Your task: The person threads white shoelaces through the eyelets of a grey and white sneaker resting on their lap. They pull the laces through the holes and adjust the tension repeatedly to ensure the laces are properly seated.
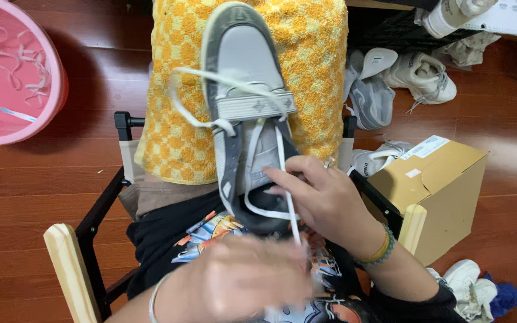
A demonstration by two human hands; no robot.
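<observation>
While laced: shoe [243,78] rests on towel [306,66];
Right hand [330,200]: pinching lace [288,197];
Left hand [240,290]: blurred; grip cannot be told;
Risk: lace may slip if pinch loosens

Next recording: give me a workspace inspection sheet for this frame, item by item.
Surface: yellow checked towel over the lap, on a folding chair.
Job's things: grey sneaker on the towel; white shoelace partly threaded.
Clutter: pink basin with laces, cardboard box, white sneakers.
Hands: right hand pinches the lace at the sneaker's opening; left hand blurred, grip unclear.
Cables: nothing seen.
Surroundings: red-brown wooden floor.
</observation>
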